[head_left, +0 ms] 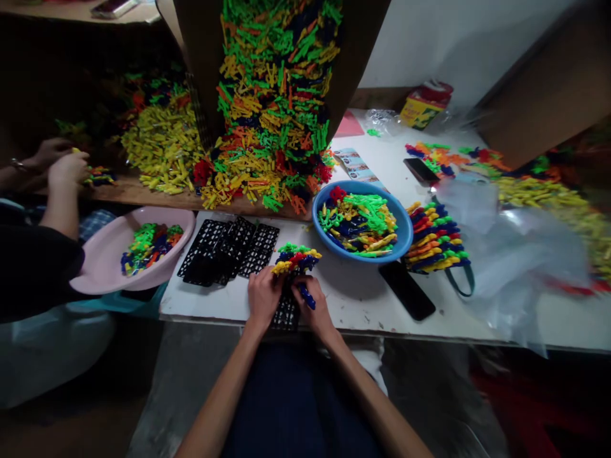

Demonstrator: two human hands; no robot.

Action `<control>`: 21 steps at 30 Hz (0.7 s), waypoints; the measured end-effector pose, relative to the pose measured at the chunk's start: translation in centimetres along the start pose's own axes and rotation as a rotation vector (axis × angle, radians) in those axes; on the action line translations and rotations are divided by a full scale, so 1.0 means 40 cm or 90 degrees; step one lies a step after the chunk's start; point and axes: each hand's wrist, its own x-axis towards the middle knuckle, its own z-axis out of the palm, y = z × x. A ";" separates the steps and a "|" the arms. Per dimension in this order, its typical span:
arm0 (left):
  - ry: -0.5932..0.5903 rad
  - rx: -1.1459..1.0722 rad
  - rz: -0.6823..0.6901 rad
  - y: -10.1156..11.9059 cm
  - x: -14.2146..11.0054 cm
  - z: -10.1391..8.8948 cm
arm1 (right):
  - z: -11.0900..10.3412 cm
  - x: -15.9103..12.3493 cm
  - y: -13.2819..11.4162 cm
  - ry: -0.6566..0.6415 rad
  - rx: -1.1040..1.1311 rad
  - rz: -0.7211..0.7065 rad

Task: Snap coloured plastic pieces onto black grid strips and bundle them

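Item under inspection: a dense cluster of interlocking plastic toy pieces (294,259) in yellow, red, blue and green, seated along the top of a black plastic lattice panel (285,315). The panel stands roughly upright, its lower part partly hidden by the hands. The left hand (262,296) is pressed against the cluster's near side. The right hand (316,310) pinches a single blue piece (306,296), held tilted just below the cluster and touching it. Whether that piece is locked in cannot be determined.
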 end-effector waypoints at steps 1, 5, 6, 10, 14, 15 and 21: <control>0.001 0.000 0.009 -0.001 0.001 -0.002 | 0.000 0.001 0.000 0.001 -0.002 -0.002; 0.013 -0.013 0.025 -0.005 0.001 0.001 | 0.001 0.002 -0.004 0.007 -0.008 -0.018; 0.023 -0.016 0.018 -0.006 0.001 0.004 | 0.001 0.001 -0.005 0.009 -0.008 -0.018; 0.048 -0.014 0.030 -0.007 0.000 0.013 | 0.001 -0.002 -0.008 0.007 0.002 -0.021; 0.033 -0.010 0.048 -0.007 0.001 0.011 | 0.000 -0.002 -0.008 0.003 0.010 -0.023; 0.024 -0.006 0.042 -0.008 0.002 0.009 | 0.000 -0.002 -0.007 0.003 0.009 -0.023; -0.023 0.009 -0.015 -0.010 0.012 -0.004 | 0.000 -0.002 -0.006 -0.009 0.006 -0.014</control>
